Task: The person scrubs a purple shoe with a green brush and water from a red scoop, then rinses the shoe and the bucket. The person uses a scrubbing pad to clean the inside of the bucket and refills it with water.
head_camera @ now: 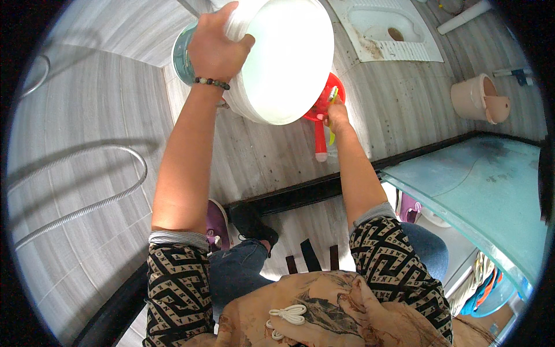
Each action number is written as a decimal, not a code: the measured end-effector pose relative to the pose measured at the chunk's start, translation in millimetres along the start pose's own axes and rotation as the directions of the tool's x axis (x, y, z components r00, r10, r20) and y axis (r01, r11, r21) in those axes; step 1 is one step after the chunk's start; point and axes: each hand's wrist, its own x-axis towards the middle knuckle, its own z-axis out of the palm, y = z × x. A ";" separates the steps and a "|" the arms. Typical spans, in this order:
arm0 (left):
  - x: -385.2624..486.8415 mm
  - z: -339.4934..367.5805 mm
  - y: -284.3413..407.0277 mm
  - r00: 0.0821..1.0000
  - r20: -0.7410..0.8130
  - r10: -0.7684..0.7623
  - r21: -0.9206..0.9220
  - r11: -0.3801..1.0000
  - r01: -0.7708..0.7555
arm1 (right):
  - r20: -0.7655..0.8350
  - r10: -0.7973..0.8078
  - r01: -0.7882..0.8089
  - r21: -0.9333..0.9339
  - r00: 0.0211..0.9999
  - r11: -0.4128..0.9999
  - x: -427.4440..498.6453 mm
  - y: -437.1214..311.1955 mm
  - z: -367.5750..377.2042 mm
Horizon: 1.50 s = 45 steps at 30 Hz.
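My left hand [221, 47], with a beaded bracelet at the wrist, grips the rim of a large white bucket [286, 65] and tilts it, its pale inside showing. Behind that hand stands a green container [184, 54], partly hidden. My right hand [337, 113] holds a yellow-green brush [332, 97] with white bristles, over a red plastic dipper [320, 136]. The dipper's bowl lies partly behind the bucket's edge, and its handle points towards me.
A white squat toilet [390, 30] is set in the tiled floor at the upper right. A beige bucket [468, 99] stands right. A frosted glass panel [472, 173] and a black sill [299, 194] lie nearer me. A metal shower hose [108, 199] hangs left.
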 end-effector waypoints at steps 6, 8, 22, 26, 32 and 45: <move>-7.9 -1.3 3.9 0.997 -0.038 0.063 -0.033 0.997 -0.064 | 0.046 -0.019 0.021 -0.050 0.999 0.999 -1.6 -3.2 2.8; -9.3 -2.0 3.9 1.000 -0.005 0.001 0.017 1.000 -0.001 | 0.009 -0.050 0.050 0.006 0.999 0.999 -5.8 -5.4 5.2; -8.4 -35.5 12.5 0.999 0.011 -0.037 -0.142 0.989 0.038 | 0.298 -0.195 0.298 -0.954 0.934 -0.028 46.3 4.9 10.0; 6.7 -69.0 9.0 0.999 0.023 0.027 -0.201 0.979 -0.021 | 0.022 -0.353 0.075 -0.988 0.935 0.137 7.2 -16.6 24.0; 28.5 -92.8 -4.2 0.988 0.040 -0.149 -0.264 0.952 0.154 | 0.503 -0.014 0.501 -0.859 0.864 0.101 -24.4 -29.3 43.6; 52.3 -120.2 -62.9 0.947 0.028 -0.321 -0.644 0.719 0.263 | 0.579 -0.098 0.538 -0.798 0.809 -0.273 4.3 -26.9 25.5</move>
